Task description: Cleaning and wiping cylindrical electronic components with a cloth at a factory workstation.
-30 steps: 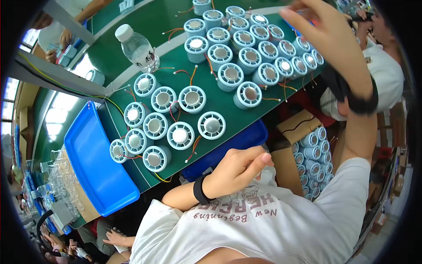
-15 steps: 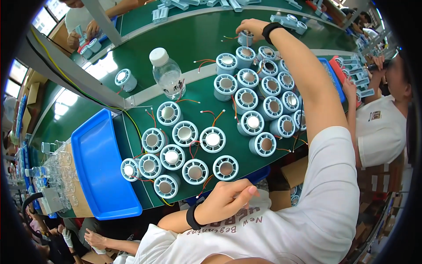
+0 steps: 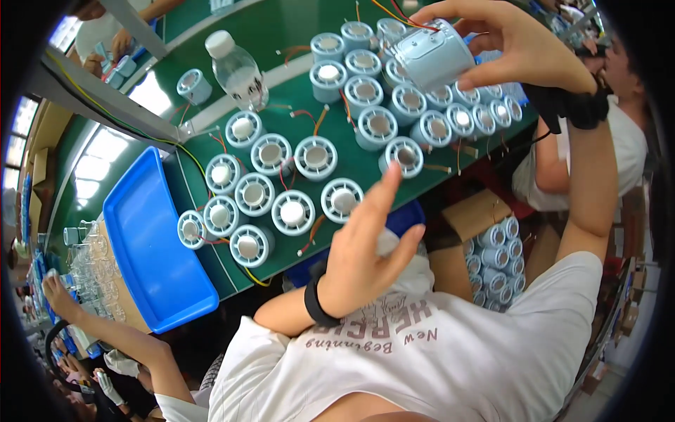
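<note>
In my right hand [image 3: 524, 53] is a light-blue cylindrical motor housing [image 3: 430, 60], tilted on its side, fingers and thumb closed around its end. Red, yellow and dark wires trail from it. It hangs above a cluster of similar upright housings [image 3: 376, 126] with round silvery centres. My left hand [image 3: 362, 260] holds nothing; its fingers are stretched and apart, over the near edge of the green table [image 3: 288, 126]. Closest to it is a single housing [image 3: 342, 200] in a second, looser group on the left. Several housings have thin wires lying beside them.
A blue tray [image 3: 158, 246] lies at the left. Behind the loose group stands a clear bottle [image 3: 239, 74] with a white cap, near a lone housing [image 3: 193, 86]. Below the table edge, a cardboard box [image 3: 477, 214] holds more housings. Other people work at both sides.
My right hand has come back from the far side of the table with a housing lifted in it. The left hand has uncurled and stretched its fingers. The view has shifted.
</note>
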`<state>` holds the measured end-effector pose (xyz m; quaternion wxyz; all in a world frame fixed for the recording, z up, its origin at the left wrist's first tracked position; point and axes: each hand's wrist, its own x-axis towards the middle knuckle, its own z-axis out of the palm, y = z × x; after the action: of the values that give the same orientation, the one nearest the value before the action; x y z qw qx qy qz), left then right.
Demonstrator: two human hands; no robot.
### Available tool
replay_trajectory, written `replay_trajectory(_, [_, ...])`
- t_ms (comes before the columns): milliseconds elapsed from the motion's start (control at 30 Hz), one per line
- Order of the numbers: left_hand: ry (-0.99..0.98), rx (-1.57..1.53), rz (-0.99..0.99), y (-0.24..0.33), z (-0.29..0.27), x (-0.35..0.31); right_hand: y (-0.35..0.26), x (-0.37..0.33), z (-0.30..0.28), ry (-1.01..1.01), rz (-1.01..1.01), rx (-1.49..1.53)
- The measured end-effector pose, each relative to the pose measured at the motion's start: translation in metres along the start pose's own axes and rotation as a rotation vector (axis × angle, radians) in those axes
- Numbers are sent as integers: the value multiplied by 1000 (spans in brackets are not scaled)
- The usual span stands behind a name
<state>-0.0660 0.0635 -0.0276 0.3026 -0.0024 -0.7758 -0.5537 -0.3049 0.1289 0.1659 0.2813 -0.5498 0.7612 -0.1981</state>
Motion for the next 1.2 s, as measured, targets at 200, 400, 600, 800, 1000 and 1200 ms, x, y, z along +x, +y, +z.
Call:
replay_trajectory(200, [2,-239,-48,9,20,-1,-9,-53,40,-310,-48,8])
replay_trajectory(400, [-119,-607,-326,14,21,-5,-3,-71,64,-431,103,-52])
replay_trajectory(600, [-325,-789,-511,11,6,-12,27,-97,93,-160,-299,-97])
replay_trajectory(800, [-583,-892,-597,-10,-5,-16,34,-105,96,-95,-402,-55])
replay_trajectory(1000, [-506,-642,-441,10,12,-10,32,-109,91,-187,-222,79])
replay_trajectory(1200, [-381,-608,-489,19,13,-14,36,-103,88,-301,-69,246])
